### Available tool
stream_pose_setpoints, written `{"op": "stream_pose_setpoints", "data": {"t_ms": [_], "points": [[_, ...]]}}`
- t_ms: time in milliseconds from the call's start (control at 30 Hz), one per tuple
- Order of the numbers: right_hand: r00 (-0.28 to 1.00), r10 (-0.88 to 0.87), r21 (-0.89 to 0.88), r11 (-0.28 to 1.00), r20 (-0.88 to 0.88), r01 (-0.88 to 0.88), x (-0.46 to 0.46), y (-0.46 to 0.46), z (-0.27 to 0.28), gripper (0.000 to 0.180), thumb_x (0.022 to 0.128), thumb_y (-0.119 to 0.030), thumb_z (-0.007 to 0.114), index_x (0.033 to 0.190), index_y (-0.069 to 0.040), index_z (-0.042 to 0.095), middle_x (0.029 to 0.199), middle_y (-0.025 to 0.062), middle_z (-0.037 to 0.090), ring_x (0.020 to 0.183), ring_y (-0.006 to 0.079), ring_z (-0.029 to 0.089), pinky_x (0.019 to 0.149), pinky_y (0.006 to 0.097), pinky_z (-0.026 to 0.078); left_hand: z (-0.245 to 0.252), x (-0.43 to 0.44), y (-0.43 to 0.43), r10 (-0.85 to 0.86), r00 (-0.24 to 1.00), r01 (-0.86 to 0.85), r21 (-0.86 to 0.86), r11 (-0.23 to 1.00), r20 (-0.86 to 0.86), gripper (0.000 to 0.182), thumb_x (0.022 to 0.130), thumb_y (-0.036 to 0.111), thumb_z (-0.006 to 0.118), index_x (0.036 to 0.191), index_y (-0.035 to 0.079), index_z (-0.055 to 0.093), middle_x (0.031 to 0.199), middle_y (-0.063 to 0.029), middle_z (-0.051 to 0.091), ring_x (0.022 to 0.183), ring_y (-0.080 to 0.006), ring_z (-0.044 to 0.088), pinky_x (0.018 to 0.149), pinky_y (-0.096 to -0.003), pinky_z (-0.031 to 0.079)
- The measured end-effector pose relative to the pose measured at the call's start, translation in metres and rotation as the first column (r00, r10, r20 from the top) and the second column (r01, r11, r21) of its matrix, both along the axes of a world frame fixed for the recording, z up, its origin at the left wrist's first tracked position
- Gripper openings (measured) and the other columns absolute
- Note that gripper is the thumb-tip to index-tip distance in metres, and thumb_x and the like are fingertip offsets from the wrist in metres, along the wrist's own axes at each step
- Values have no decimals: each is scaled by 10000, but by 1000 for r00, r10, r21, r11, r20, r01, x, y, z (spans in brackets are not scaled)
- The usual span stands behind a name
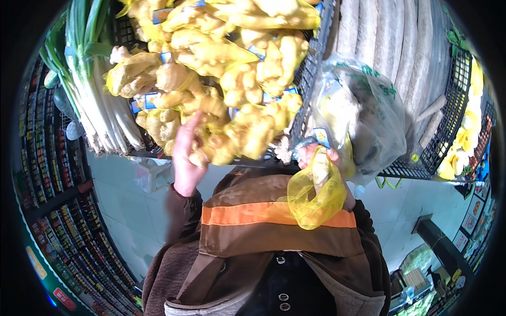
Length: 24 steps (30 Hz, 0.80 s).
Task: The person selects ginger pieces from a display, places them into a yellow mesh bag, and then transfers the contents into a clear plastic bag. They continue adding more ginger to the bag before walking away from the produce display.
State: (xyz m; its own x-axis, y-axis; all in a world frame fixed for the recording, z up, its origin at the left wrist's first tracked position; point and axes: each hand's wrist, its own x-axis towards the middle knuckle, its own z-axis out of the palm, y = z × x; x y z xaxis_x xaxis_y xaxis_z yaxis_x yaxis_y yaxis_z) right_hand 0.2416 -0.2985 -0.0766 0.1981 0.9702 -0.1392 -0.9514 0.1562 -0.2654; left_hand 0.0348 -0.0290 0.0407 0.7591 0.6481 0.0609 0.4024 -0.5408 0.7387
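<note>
My right hand (304, 156) grips the gathered top of a yellow mesh bag (316, 197), which hangs in front of the apron with a piece of ginger (320, 170) in it. A blue tag (321, 137) sits at the bag's neck. Beside that hand is a clear plastic bag (379, 118) with green writing and pale contents that I cannot make out. At the front of the black crate (306, 85), my left hand (185, 158) touches yellow-netted ginger (217, 146). Ginger partly covers its palm, so its grip is unclear.
Leeks (99, 94) lie left of the ginger. Long pale roots (383, 35) fill the right side, with short root pieces (431, 118) near a black crate wall (446, 118). Shelves of packaged goods (67, 221) stand at left. A white stool (154, 175) sits below the display.
</note>
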Motion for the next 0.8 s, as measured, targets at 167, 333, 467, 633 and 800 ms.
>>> {"op": "stream_pose_setpoints", "data": {"t_ms": [167,333,467,633,800], "points": [[998,-38,-23,999,47,39,-1,9,8,478,827,-518,643,939,-57,584,899,47,493,844,179,490,782,317,449,7,16,-14,-534,818,574,-388,721,217,773,736,-14,597,1465,212,478,1582,-222,196,1478,-384,190,1137,-475,292],[996,-40,-109,993,76,48,-5,17,33,474,886,-531,611,908,-60,571,877,31,484,754,144,499,677,285,450,-36,15,-2,-650,734,675,-318,666,198,719,676,-86,547,1337,197,546,1581,-254,139,1479,-446,111,1181,-496,158],[994,-56,-128,989,97,68,-7,13,30,485,909,-540,579,935,-56,567,879,23,457,708,134,489,628,296,439,-64,27,7,-543,764,645,-444,622,348,557,816,281,686,1306,81,513,1389,-158,433,1370,-333,371,1126,-419,304],[984,-128,-45,990,125,134,-5,5,2,496,925,-546,554,986,-54,581,885,25,441,728,149,475,657,314,430,-42,29,44,-575,393,789,59,612,717,523,855,435,664,1173,32,568,1215,-103,555,1141,-233,529,1013,-353,414],[973,-202,-205,963,-109,177,-28,-6,7,499,922,-557,561,1048,-77,611,1211,123,636,1135,269,604,941,406,524,47,3,92,21,656,222,-220,950,754,697,791,632,650,1061,-8,596,1112,-117,571,1010,-219,571,871,-337,493]]}}
